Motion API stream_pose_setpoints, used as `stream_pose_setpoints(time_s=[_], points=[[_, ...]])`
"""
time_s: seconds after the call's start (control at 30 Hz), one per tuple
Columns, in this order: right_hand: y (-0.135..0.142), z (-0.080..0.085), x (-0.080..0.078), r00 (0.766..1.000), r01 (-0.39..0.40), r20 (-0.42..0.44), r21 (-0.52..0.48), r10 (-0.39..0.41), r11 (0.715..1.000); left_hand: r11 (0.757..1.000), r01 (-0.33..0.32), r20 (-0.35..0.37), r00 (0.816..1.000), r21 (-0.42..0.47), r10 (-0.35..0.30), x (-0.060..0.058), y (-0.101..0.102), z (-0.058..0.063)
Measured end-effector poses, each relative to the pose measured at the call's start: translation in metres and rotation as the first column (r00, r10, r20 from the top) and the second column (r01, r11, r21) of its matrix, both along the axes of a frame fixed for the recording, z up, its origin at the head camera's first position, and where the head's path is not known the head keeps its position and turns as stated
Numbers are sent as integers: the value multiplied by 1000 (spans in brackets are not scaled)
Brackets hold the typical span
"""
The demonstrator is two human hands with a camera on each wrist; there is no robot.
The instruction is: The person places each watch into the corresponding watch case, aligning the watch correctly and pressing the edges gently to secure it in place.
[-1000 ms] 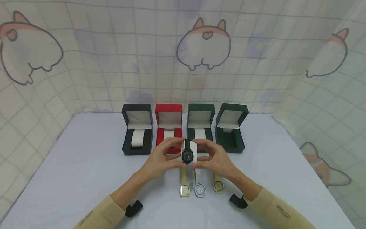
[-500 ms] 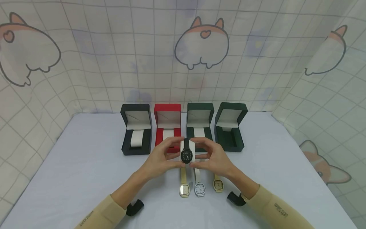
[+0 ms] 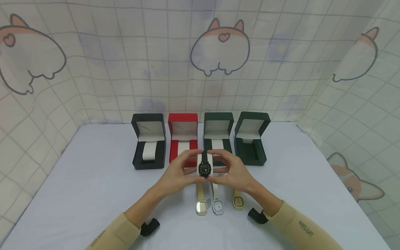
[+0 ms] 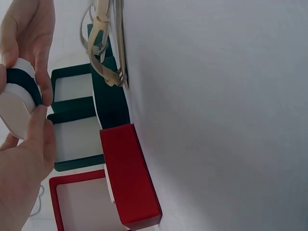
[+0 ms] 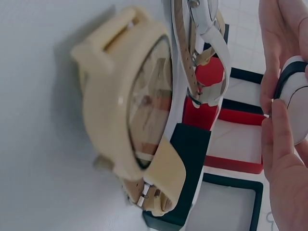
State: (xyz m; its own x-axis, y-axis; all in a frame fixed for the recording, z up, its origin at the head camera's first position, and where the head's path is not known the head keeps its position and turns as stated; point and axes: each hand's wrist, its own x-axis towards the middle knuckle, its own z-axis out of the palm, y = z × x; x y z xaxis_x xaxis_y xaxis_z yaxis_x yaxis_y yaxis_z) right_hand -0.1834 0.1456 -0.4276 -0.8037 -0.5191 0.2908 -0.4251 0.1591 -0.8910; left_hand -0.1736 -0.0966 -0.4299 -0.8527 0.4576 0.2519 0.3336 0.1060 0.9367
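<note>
Both hands hold a white watch cushion point(image 3: 210, 162) above the table, between the open boxes and the front row of watches. A black wristwatch point(image 3: 204, 169) is wrapped round the cushion, its dark dial facing up. My left hand point(image 3: 178, 174) grips the left side with thumb and fingers, and my right hand point(image 3: 233, 173) grips the right side. In the left wrist view the dark strap point(image 4: 25, 83) circles the cushion. The right wrist view shows fingertips point(image 5: 278, 107) of the right hand at the strap's edge.
At the back stand open boxes: dark blue point(image 3: 161, 152), red point(image 3: 183, 117), green point(image 3: 218, 116) and another green point(image 3: 260, 152) whose inner floor shows. Nearer lie a gold watch point(image 3: 201, 207), a white watch point(image 3: 218, 206) and a yellow-gold watch point(image 3: 238, 201) on the white table point(image 3: 93, 194).
The head view has shifted slightly. Both hands keep their hold on the cushion and watch with only small finger movement; the left forearm has moved a little to the right.
</note>
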Motion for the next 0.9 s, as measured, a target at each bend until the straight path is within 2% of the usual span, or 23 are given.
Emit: stream_pose_setpoints(time_s=[0.23,0.6,0.9], points=[[1,0,-1,999,2,49,-1,-2,1000,1000,-13,-68,998,-22,12,3,3,2],[0,2,1,994,13,106,10,-14,1000,1000,-21,-193,981,-21,17,6,5,3],[0,1,1,988,19,156,11,-21,1000,999,-36,-178,983,-25,31,8,6,1]])
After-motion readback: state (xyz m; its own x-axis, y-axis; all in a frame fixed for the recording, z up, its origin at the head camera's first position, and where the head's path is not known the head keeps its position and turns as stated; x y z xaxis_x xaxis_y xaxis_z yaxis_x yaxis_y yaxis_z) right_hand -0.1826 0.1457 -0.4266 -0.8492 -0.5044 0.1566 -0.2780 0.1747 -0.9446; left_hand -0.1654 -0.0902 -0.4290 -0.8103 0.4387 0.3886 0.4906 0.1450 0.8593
